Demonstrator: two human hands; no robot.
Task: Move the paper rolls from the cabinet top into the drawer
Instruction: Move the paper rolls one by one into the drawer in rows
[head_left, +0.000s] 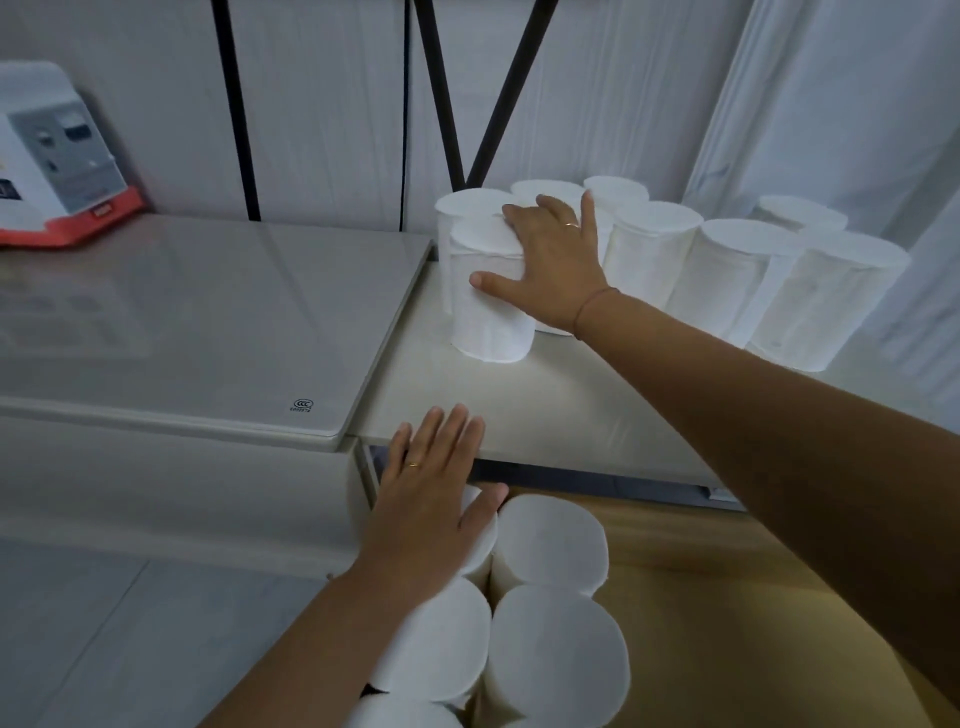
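Several white paper rolls (727, 270) stand upright on the cabinet top (519, 400) at the right. My right hand (550, 260) reaches over the nearest roll (488, 317), with its thumb on the roll's side and its fingers across the top rim. Below, the open drawer (727, 597) holds several rolls (556, 654) standing in its left part. My left hand (431, 493) lies flat with straight fingers on a drawer roll at the back left, its fingertips over the cabinet's front edge.
A glass-topped unit (182, 322) adjoins the cabinet on the left, with a white and red box (57, 156) at its back. Black metal legs (447, 93) stand against the wall. A white curtain (857, 104) hangs at the right. The drawer's right part shows bare wood.
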